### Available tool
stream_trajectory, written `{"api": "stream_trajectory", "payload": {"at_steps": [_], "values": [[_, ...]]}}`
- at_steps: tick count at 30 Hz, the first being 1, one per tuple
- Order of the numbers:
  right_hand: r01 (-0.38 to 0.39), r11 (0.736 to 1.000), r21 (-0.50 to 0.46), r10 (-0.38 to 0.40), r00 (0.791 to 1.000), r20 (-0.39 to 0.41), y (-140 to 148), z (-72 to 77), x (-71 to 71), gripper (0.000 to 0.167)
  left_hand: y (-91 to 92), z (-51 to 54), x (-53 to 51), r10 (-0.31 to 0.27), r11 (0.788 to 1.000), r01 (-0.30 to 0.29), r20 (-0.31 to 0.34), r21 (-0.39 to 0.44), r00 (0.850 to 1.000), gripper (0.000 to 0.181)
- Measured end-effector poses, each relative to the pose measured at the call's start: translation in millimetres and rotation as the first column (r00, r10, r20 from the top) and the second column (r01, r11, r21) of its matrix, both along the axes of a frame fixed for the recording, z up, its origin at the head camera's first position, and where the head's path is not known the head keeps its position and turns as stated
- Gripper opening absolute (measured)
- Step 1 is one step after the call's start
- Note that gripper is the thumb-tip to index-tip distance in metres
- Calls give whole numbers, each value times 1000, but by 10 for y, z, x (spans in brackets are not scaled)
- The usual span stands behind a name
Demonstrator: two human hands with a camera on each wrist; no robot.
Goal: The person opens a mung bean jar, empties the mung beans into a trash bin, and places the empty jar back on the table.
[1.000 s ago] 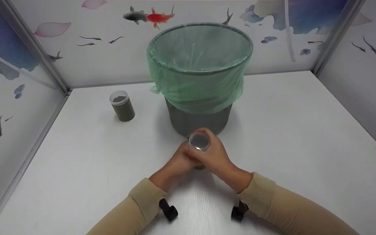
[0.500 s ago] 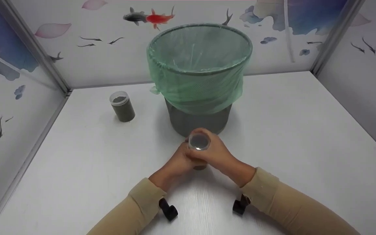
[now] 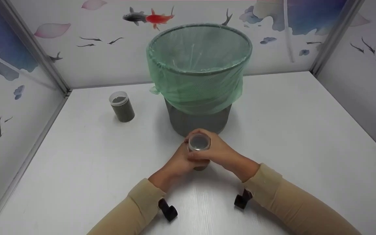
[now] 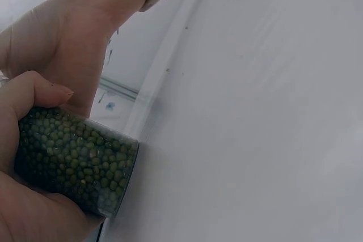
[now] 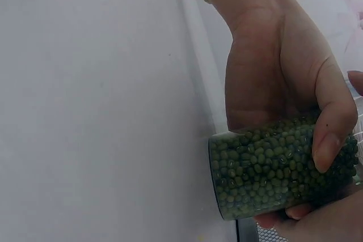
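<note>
A clear jar filled with green beans, like mung beans, stands upright at the table's front middle. My left hand grips its body, with the thumb lying along the beans in the right wrist view. My right hand curls round the jar's clear round top, above the left fingers. Both hands hide much of the jar's side in the head view. Seen from the right wrist, the lower end of the jar shows below the left palm.
A dark bin lined with a green plastic bag stands just beyond the hands. Back left is a second clear jar with dark contents. Printed wall panels enclose the white table at the back and sides.
My right wrist and forearm have swung outward and slightly up as the right hand turned round the jar's top. The left hand and the jar have stayed nearly in place.
</note>
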State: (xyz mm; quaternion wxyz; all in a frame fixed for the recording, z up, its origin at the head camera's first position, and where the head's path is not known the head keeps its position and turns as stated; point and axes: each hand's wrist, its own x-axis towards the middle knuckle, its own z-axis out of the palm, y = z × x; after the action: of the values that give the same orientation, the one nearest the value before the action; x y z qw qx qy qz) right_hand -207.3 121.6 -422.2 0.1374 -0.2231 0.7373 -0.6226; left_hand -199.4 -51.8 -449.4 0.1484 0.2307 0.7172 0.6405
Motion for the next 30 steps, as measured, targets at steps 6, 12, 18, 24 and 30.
{"api": "stream_trajectory", "payload": {"at_steps": [6,12,18,24,30], "values": [[17,1000,-18,-18,998,-56,44,31,57,82,10,5,1,32,999,-32,24,23,999,58],[202,979,-14,-203,974,-104,40,33,231,72,48,18,-1,65,998,-64,51,-7,997,54],[285,958,-41,-288,954,-80,-13,0,312,67,29,28,1,53,998,-53,-2,-46,999,53],[299,953,-41,-302,951,-67,-26,-9,316,63,4,13,0,23,998,-25,-38,-51,999,42],[286,958,-25,-287,955,-77,-22,11,299,62,6,35,-8,34,996,-38,-41,-83,999,51]]}}
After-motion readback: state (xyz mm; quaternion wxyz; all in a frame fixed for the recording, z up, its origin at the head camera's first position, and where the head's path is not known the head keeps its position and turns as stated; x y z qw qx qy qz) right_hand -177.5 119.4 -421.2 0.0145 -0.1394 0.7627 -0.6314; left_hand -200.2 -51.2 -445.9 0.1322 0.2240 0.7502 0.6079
